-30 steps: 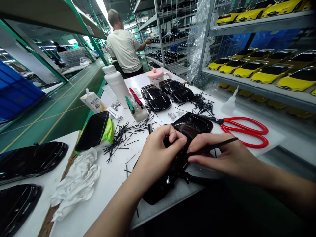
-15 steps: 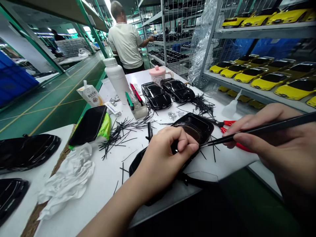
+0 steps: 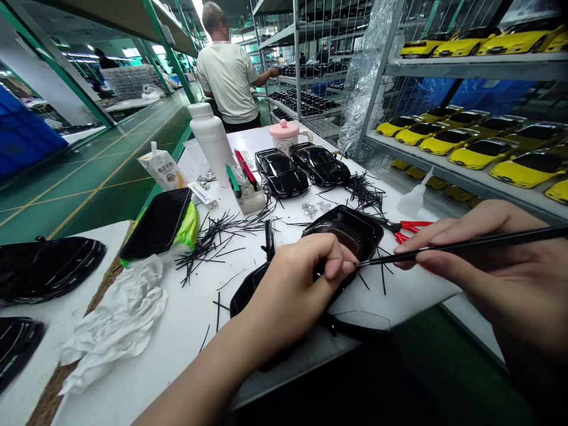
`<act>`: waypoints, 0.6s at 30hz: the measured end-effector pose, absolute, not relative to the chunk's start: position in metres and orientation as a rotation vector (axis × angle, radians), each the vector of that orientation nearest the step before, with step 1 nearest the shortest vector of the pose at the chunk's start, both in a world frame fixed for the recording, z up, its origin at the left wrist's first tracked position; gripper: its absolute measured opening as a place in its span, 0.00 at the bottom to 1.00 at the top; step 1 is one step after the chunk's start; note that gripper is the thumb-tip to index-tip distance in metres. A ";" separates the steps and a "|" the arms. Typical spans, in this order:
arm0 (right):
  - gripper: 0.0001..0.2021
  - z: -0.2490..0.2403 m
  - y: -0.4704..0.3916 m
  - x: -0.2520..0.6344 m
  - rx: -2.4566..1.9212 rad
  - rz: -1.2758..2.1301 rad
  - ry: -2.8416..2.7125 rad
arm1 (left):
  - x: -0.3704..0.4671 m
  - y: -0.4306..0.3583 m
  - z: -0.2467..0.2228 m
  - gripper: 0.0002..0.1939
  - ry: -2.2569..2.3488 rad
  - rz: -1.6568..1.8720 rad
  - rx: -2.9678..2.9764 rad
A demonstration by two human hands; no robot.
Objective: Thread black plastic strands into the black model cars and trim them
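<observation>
A glossy black model car [image 3: 361, 228] rests on the white table in front of me, with an open door part [image 3: 361, 332] sticking out near the table's edge. My left hand [image 3: 297, 284] lies over the car's side, thumb and finger pinched together; what they hold, if anything, is too small to make out. My right hand [image 3: 492, 266] is closed around slim black tweezers [image 3: 519, 238]. Their fine tip reaches the left hand's fingertips at the side of the car. Much of the car is hidden beneath my left hand and forearm.
Red-handled pliers [image 3: 415, 225], black strips [image 3: 213, 236], two black model cars [image 3: 281, 173], a white bottle [image 3: 210, 142] and a phone [image 3: 157, 225] surround the work spot. Crumpled tissue [image 3: 119, 319] lies left. Racks of yellow cars [image 3: 479, 151] stand right; a person [image 3: 228, 77] stands beyond.
The view has shifted slightly. Both hands stay at the same place by the car, and the tweezers' tip remains at the left fingertips, with the tweezers' rear end a little lower.
</observation>
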State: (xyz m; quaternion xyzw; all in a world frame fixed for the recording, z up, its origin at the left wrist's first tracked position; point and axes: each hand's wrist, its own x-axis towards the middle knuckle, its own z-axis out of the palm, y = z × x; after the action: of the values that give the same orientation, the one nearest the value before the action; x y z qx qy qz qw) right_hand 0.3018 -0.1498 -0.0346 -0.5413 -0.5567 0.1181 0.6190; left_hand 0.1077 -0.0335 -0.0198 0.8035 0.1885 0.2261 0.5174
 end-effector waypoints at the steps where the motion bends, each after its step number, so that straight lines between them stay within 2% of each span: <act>1: 0.11 -0.034 -0.150 0.301 -1.249 0.268 -1.282 | 0.108 -0.034 -0.020 0.18 0.453 0.538 1.925; 18: 0.11 -0.034 -0.149 0.306 -1.259 0.198 -1.353 | 0.108 -0.035 -0.021 0.20 0.462 0.558 1.952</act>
State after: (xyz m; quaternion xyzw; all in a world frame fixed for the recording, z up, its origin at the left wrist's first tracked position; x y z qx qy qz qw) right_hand 0.3063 -0.1493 -0.0336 -0.5428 -0.5833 0.0854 0.5982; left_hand 0.1078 -0.0351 -0.0215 0.8090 0.1916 0.2314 0.5053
